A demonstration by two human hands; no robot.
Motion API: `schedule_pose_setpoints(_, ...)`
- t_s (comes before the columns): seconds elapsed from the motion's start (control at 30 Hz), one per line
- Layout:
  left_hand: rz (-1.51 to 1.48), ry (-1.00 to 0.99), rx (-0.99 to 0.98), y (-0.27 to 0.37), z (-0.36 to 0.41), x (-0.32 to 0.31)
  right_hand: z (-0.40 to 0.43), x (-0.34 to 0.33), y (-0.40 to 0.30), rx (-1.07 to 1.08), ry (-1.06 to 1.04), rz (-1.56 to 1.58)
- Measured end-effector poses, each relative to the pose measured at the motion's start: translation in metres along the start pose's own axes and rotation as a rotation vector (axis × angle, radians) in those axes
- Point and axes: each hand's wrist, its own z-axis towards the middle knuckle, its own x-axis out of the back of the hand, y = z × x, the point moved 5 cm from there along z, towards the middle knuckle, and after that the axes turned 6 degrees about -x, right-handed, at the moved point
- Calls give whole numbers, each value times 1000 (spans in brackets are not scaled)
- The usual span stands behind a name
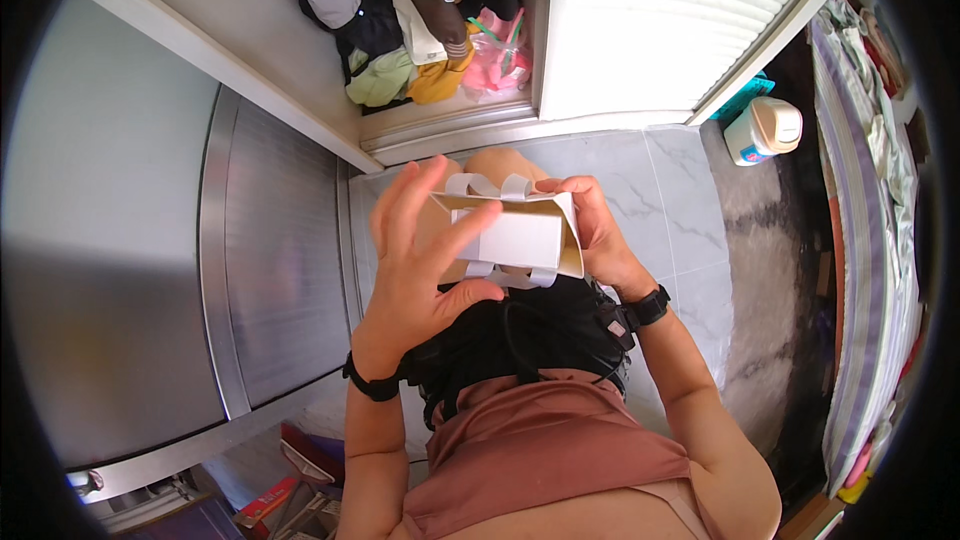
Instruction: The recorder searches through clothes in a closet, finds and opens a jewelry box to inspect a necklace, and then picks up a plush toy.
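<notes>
A small white paper bag [571,234] with white ribbon handles is held in front of me, its mouth facing up. Inside it lies a white box [520,238]. My right hand [592,229] grips the bag's right side, the thumb hidden in part. My left hand [420,255] is spread at the left of the bag, its index finger reaching over the mouth and the box, the thumb near the lower ribbon handle [480,270]. Whether the left fingertips touch the box cannot be told. Both wrists wear black straps.
Ahead, an open wardrobe [450,116] holds hanging and piled clothes. A frosted door [112,240] stands at the left. On the right are a cream lidded bin [765,131] and a bed with a striped sheet [862,262]. Boxes [270,499] lie at the lower left.
</notes>
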Motion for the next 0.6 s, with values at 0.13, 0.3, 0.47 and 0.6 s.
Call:
schedule_pose_setpoints(0.13, 108, -85, -60, 8, -2, 1, -2, 2, 1, -31, 26, 26)
schedule_pose_setpoints(0.3, 45, -92, -26, 3, -7, -12, -5, 18, 34, -147, -24, -45)
schedule_pose_setpoints(0.47, -30, -217, 96, -3, -12, -24, -13, 24, 47, -172, -32, -142)
schedule_pose_setpoints(0.6, -5, -289, 77, 5, -13, -29, -9, 27, 42, -204, -49, -476)
